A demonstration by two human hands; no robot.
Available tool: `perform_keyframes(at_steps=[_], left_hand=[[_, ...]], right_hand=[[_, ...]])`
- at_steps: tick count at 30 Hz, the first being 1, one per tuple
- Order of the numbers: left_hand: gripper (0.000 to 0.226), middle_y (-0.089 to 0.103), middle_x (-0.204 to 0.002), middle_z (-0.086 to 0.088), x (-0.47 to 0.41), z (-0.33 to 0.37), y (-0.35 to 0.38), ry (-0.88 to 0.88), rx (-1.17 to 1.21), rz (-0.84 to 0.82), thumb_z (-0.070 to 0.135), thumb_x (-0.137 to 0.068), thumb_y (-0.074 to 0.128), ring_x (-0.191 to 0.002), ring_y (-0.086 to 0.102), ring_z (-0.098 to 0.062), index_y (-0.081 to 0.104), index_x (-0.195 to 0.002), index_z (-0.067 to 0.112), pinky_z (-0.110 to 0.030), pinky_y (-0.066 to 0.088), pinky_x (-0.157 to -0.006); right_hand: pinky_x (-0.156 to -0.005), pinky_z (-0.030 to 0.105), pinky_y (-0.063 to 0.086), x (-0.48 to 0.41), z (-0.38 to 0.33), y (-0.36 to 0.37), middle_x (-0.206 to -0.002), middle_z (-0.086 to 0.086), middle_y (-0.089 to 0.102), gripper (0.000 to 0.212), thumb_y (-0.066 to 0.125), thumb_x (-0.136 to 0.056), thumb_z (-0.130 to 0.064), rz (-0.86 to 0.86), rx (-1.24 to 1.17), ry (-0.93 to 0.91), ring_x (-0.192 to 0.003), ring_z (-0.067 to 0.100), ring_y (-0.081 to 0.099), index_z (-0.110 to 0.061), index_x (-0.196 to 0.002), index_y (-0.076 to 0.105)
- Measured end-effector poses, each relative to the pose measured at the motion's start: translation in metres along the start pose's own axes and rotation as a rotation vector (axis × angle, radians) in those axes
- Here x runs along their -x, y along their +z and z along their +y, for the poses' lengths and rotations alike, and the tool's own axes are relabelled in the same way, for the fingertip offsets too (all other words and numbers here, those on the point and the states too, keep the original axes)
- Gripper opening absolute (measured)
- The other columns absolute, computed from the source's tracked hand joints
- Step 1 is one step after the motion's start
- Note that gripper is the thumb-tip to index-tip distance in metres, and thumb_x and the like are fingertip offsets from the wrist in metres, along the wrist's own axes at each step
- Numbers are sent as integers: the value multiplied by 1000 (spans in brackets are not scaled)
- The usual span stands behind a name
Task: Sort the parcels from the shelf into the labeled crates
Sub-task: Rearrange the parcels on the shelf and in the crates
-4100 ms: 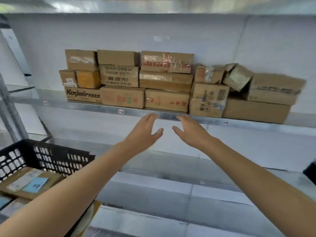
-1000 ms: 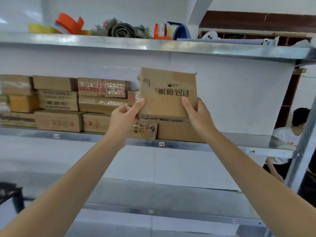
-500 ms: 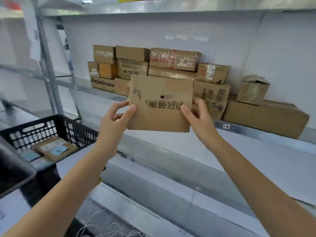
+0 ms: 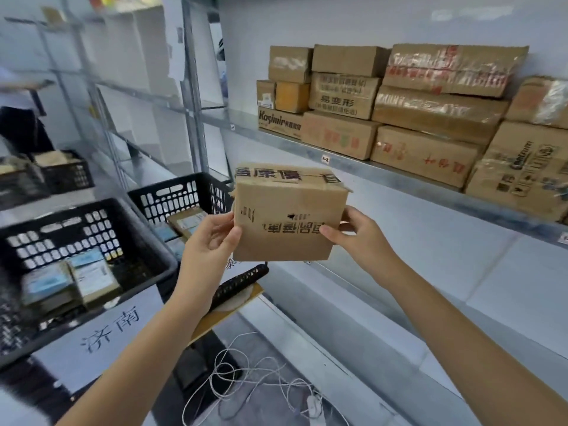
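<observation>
**Cardboard box (image 4: 285, 216) gripped by both hands, clear of the shelf (image 4: 399, 176)**

Cardboard fills the gap between the two hands. The left hand (image 4: 212, 241) clasps the box's left edge, thumb on the front face and fingers curled behind. The right hand (image 4: 359, 235) clasps the right edge the same way. The box hangs in the air, taped top upward, with the print on its front upside down. It sits lower than the shelf's metal rim and out in front of it.

Left of the box stand two black crates. The near crate (image 4: 64, 238) carries a white label (image 4: 101, 333) with two characters and holds flat packets (image 4: 89, 278). The far crate (image 4: 175, 195) also holds some.

On the shelf, brown parcels (image 4: 424, 118) are stacked against a white wall (image 4: 338, 20). A white cable (image 4: 246, 373) lies coiled on the grey floor (image 4: 264, 398). More metal racks (image 4: 190, 87) stand blurred at the left.
</observation>
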State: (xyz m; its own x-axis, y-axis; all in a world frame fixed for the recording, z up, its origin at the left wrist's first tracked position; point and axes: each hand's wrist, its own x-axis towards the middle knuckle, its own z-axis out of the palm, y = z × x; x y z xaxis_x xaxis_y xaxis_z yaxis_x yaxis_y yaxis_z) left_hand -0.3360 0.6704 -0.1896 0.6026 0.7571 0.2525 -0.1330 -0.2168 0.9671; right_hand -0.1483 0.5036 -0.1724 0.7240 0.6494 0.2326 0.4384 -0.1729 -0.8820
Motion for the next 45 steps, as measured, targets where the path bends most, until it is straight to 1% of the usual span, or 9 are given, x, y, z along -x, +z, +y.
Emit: perform_keyframes(at_steps=[5,9,13,18,21,25,32,40,45], left_hand=[[21,53,-99,0,-16,-22,-37,-50,-166,107,25,-96,62,-84,54,-13,64,-115,34,-26,49,-85],[26,59,-92,-7,-28,-35,-69,-150,-113,95,12,-96,59,-94,58,-25,66,-112,31,-39,48,-93],[27,67,-103,-8,-45,-44,-96,-220,-39,71,13,-98,53,-100,66,-14,67,-108,34,-35,50,-97],[27,75,-101,0,-60,-58,-134,-302,50,137,11,-102,44,-97,72,-12,67,-108,24,-34,57,-90],[31,77,-95,3,-65,-66,-158,-319,62,186,6,-103,38,-92,73,-13,67,-106,17,-32,57,-87],[29,76,-94,-3,-71,-77,-184,-358,65,267,13,-106,38,-92,72,-17,67,-104,16,-31,58,-82],[42,76,-99,-7,-80,-97,-218,-423,171,319,48,-102,38,-101,69,-23,68,-106,18,-36,53,-92],[68,75,-105,-4,-90,-98,-245,-449,137,300,74,-75,48,-96,71,-19,62,-115,21,-35,55,-81],[45,66,-109,-3,-103,-102,-244,-463,131,413,52,-89,58,-94,66,-15,57,-112,12,-31,53,-75]], right_hand=[[-88,26,57,-22,-8,42,-118,-6,68,34,62,-96,-32,-125,-117,69,-104,12,68,-25,-129,58],[-83,29,60,-38,-26,78,-108,-10,66,42,26,-100,-57,-220,-177,199,-101,13,67,-35,-124,53],[-82,41,62,-62,-35,112,-112,-9,67,56,19,-97,-65,-205,-203,219,-102,14,67,-35,-129,53],[-61,31,56,-91,-51,158,-95,-2,67,58,15,-99,-65,-147,-218,330,-88,13,64,-29,-106,59],[-69,37,58,-101,-57,182,-92,3,65,54,25,-99,-66,-224,-225,414,-90,18,63,-27,-93,61],[-68,39,57,-112,-56,212,-87,5,58,26,48,-101,-41,-367,-350,428,-90,18,60,-22,-109,64],[-71,34,47,-127,-45,260,-96,10,54,12,49,-99,-24,-391,-376,382,-82,16,51,-13,-96,47],[-64,29,43,-137,-43,298,-93,10,54,27,59,-76,-29,-526,-417,229,-81,20,51,-12,-87,41],[-69,30,47,-160,-32,317,-105,12,60,40,64,-77,-39,-553,-430,197,-88,22,58,-9,-97,47]])
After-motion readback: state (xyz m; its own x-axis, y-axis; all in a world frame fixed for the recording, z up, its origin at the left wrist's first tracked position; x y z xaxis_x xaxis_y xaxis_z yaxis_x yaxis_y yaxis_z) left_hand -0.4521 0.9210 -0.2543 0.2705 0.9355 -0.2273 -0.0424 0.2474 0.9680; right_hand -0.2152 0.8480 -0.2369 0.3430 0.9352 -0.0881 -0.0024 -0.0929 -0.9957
